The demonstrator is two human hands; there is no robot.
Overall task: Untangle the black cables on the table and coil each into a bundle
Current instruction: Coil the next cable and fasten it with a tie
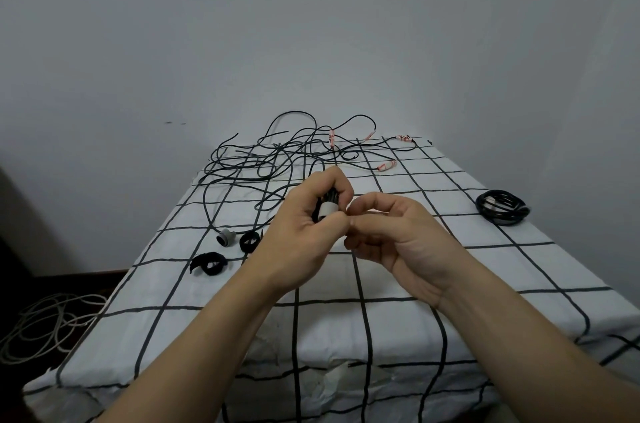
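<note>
The near surface (332,329) under my wrists is open room. Farther ahead tangled cables (277,159) sprawl across the far end; a coiled bundle (502,209) blocks far right, grey fitting (225,236) and black straps (209,265) left.

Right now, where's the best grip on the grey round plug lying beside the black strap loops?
Pinch the grey round plug across its barrel, coming down from above. It lies on its side on the black-checked white cloth, open mouth toward the camera, its thin black cable running off behind, so both rounded flanks look free.

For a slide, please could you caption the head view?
Left hand grips a grey-ended black cable; right hand pinches it; tangled black cables behind.
</note>
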